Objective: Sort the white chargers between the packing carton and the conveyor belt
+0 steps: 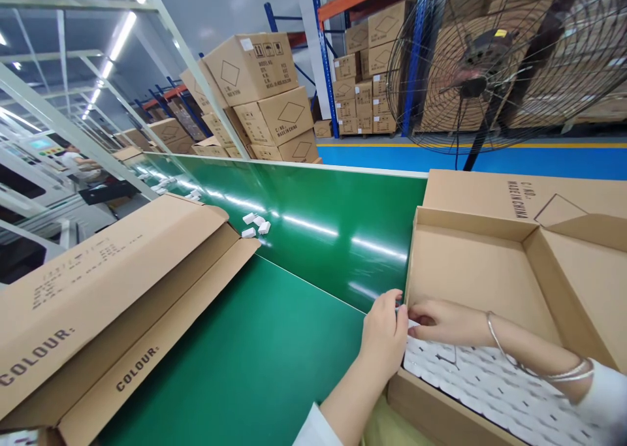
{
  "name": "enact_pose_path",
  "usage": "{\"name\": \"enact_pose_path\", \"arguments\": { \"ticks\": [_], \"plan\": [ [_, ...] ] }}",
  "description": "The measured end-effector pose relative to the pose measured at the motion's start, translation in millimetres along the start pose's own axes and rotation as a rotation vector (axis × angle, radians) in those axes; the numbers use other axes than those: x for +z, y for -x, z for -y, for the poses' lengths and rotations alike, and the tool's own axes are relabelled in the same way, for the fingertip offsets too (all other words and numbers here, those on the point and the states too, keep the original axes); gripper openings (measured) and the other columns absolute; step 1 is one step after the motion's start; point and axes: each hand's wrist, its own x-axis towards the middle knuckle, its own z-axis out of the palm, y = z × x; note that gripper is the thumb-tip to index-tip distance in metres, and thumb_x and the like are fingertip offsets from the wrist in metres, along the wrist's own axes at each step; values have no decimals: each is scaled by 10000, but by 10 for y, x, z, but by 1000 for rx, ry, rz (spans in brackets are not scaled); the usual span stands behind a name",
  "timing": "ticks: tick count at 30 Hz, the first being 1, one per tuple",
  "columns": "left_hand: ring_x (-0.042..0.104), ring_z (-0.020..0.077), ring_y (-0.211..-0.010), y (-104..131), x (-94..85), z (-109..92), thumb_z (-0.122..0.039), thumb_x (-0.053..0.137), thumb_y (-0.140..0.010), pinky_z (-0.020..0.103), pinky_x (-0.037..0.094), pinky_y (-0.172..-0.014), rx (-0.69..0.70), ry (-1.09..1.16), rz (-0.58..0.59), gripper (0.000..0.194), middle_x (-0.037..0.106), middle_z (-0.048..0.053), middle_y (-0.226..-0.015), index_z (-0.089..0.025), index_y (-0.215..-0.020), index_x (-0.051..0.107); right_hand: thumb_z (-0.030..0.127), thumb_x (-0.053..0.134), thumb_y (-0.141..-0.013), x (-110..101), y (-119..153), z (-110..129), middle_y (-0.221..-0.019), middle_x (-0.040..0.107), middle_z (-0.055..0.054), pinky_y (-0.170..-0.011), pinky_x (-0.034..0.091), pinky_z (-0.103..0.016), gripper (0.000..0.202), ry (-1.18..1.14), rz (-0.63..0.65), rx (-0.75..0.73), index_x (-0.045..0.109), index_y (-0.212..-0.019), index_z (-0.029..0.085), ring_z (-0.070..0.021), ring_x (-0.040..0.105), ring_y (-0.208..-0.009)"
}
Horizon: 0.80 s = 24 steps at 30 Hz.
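An open cardboard box (438, 403) stands at the right, with rows of small white pieces (482, 384) packed in its near part. My left hand (386, 334) is at the box's left edge, fingers bent together around the rim area; whatever they grip is hidden. Reaching in from the right, my right hand (443, 320) is over the far left corner of the rows, fingers closed and close to my left fingertips. I cannot make out what is between them. A bracelet circles the right wrist.
A green conveyor belt (313, 204) runs past, carrying loose white pieces (257, 223). Another open carton (117, 289) lies at the left. A large fan (482, 74) stands behind the box. Stacked cartons (274, 113) rise beyond the belt, and a person (73, 159) is far left.
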Motion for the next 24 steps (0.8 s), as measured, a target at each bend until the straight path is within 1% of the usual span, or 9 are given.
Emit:
{"name": "enact_pose_path", "arguments": {
  "ticks": [3, 7, 9, 10, 11, 13, 15, 20, 24],
  "plan": [
    [554, 212, -1097, 0, -3, -9, -236, 341, -931, 368, 443, -952, 0, -16, 6, 316, 608, 75, -1177, -184, -1184, 524, 448, 453, -835, -56, 30, 15, -640, 581, -2, -518, 352, -247, 338, -8, 34, 26, 604, -709, 173, -137, 492, -578],
    [561, 216, -1082, 7, -6, -25, -230, 344, -930, 372, 449, -946, 0, -31, 12, 310, 614, 78, -1157, -181, -1173, 529, 378, 450, -834, -73, 55, 75, -629, 628, -4, -526, 366, -259, 288, 117, 16, 39, 599, -666, 198, -158, 542, -578],
    [563, 220, -1078, 8, -9, -30, -234, 340, -933, 376, 452, -940, 3, -41, 13, 305, 617, 77, -1150, -186, -1165, 532, 367, 414, -862, -45, 79, 111, -586, 630, -10, -606, 420, -308, 331, 238, -27, 26, 596, -636, 208, -181, 567, -581],
    [564, 221, -1075, 7, -11, -31, -236, 338, -934, 378, 453, -937, 5, -47, 14, 302, 618, 77, -1147, -189, -1159, 535, 372, 380, -888, -26, 96, 127, -586, 639, -15, -699, 443, -362, 370, 288, -45, 14, 604, -640, 211, -192, 586, -597],
    [565, 222, -1073, 5, -12, -31, -236, 337, -935, 379, 454, -936, 7, -52, 17, 299, 619, 76, -1145, -193, -1152, 537, 378, 346, -912, -7, 117, 140, -606, 657, -23, -812, 428, -434, 406, 327, -66, -2, 621, -662, 214, -204, 608, -626],
    [566, 221, -1068, 1, -16, -30, -235, 336, -935, 378, 456, -932, 9, -61, 22, 293, 621, 71, -1143, -201, -1142, 541, 390, 306, -940, 25, 163, 154, -683, 690, -40, -977, 292, -564, 442, 375, -107, -29, 659, -733, 222, -224, 640, -701],
    [570, 221, -1061, -1, -18, -31, -234, 339, -933, 378, 460, -921, 8, -68, 27, 289, 622, 66, -1139, -209, -1138, 541, 410, 311, -944, 48, 200, 154, -740, 699, -56, -1006, 219, -614, 435, 390, -135, -26, 679, -798, 229, -235, 649, -737],
    [574, 226, -1050, 8, -26, -40, -234, 340, -930, 380, 462, -907, 2, -73, 36, 290, 625, 59, -1133, -219, -1141, 538, 408, 277, -958, 60, 205, 151, -790, 705, -56, -974, 283, -586, 422, 328, -108, -34, 644, -855, 225, -240, 648, -756],
    [576, 237, -1036, 19, -41, -58, -238, 333, -930, 399, 467, -894, -13, -74, 54, 295, 628, 60, -1121, -217, -1136, 544, 427, 241, -959, -19, 191, 180, -866, 708, -48, -942, 332, -539, 433, 294, -69, -22, 618, -860, 239, -257, 648, -820]
  ]
}}
